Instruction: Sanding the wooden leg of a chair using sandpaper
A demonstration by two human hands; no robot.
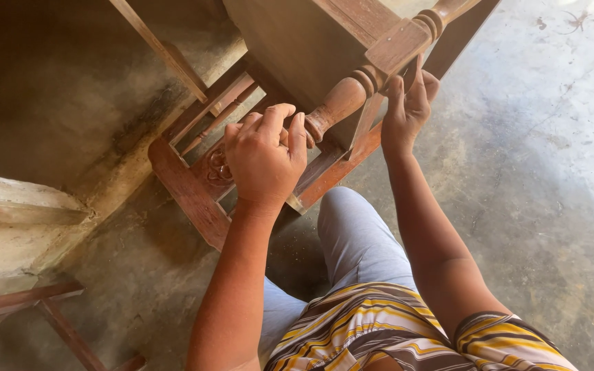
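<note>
A brown wooden chair [194, 192] lies tipped over on the concrete floor in front of me, its turned leg [352, 93] pointing toward me. My left hand [266, 154] is curled around the lower end of that turned leg. My right hand [407, 110] reaches up behind the square block of the same leg, fingers pressed against the wood and a thin rail. Whether anything small is held in either hand is hidden. My knees in pale trousers [355, 233] and a striped shirt show below.
A bare wooden frame piece [42, 309] lies at the lower left beside a low concrete ledge [15, 220]. Another wooden slat [163, 51] leans at the top left. Grey concrete floor [544, 178] spreads to the right.
</note>
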